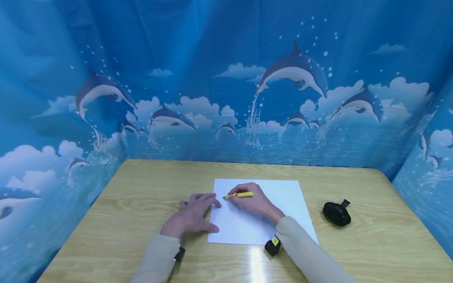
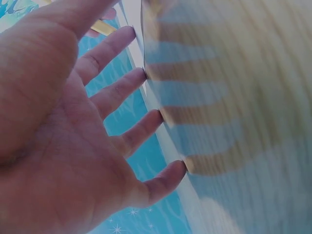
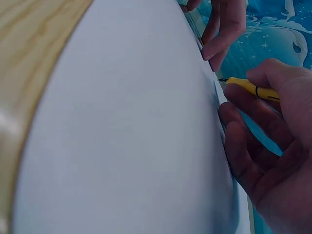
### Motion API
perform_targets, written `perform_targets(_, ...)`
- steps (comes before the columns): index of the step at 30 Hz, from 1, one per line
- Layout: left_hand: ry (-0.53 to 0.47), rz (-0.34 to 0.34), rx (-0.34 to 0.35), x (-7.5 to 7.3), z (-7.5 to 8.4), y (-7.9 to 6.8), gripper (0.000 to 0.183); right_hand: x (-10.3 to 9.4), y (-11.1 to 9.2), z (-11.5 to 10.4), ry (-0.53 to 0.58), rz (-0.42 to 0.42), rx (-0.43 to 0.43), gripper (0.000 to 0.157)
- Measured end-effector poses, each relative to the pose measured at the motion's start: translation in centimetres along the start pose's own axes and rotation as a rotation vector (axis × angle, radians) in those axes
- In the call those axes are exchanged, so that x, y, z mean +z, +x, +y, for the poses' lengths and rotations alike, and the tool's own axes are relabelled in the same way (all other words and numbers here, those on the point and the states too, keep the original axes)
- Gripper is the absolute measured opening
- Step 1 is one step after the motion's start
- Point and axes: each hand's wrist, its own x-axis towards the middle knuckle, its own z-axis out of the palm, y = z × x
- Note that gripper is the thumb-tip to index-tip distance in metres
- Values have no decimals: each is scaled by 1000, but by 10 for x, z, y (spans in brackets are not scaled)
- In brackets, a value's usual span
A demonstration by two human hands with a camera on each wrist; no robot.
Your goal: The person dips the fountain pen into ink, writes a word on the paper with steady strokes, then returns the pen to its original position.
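Observation:
A white sheet of paper [image 1: 269, 220] lies on the wooden table. My right hand [image 1: 253, 200] pinches a yellow fountain pen [image 1: 244, 194] between thumb and fingers over the upper left part of the sheet. In the right wrist view the pen's dark nib points at the paper, close to its surface, and the other fingers curl loosely beneath the yellow barrel [image 3: 248, 87]. With fingers spread, my left hand [image 1: 192, 216] rests at the sheet's left edge. Its thumb and index fingertips overlap the paper, while the left wrist view shows the fingertips [image 2: 153, 117] down at the tabletop.
A black oval object [image 1: 337, 214] with a short strap sits on the table [image 1: 382, 243] to the right of the paper. Behind the table hangs a blue curtain [image 1: 226, 78] printed with dolphins. Both wrists wear small black devices; the right one [image 1: 272, 247] is near the sheet's lower edge.

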Motion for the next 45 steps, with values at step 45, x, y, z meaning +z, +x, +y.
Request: perform_targets(45, -4, -16, -15, 0, 1, 2, 62, -5, -3, -5, -94, 0, 29, 12)
